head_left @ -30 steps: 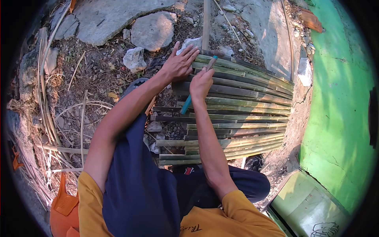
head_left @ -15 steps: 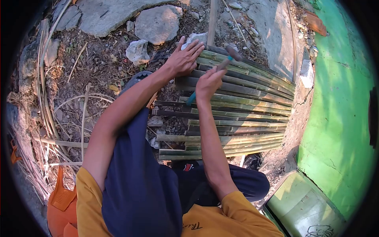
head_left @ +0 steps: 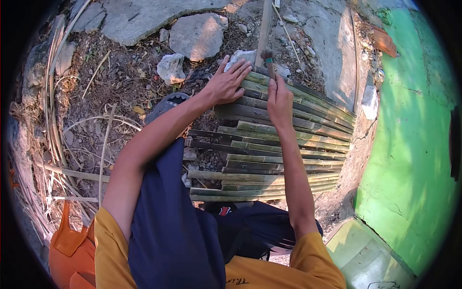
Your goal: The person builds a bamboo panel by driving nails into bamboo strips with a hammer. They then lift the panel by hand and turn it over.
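Split bamboo slats (head_left: 288,139) lie side by side on the ground, fanning out toward their uneven left ends. My left hand (head_left: 227,83) rests over the left ends of the far slats, fingers stretched out and its thumb side partly hidden. Closed round the handle of a hammer (head_left: 270,69), my right hand (head_left: 280,102) is above the far slats. The hammer's dark head points away from me, near a long wooden stick (head_left: 263,33) that runs outward from the far slat. Whether the head touches anything is hard to tell.
White stones (head_left: 171,68) and flat slabs (head_left: 199,36) lie beyond the slats. A green wall (head_left: 399,144) borders the right side. Loose strips (head_left: 106,149) lie to the left, near an orange container (head_left: 72,260). A sandal (head_left: 166,107) shows beside my left forearm.
My right hand has moved right with the hammer, whose head has swung from the right of the hand to a forward-pointing position. My left hand stays over the slat ends.
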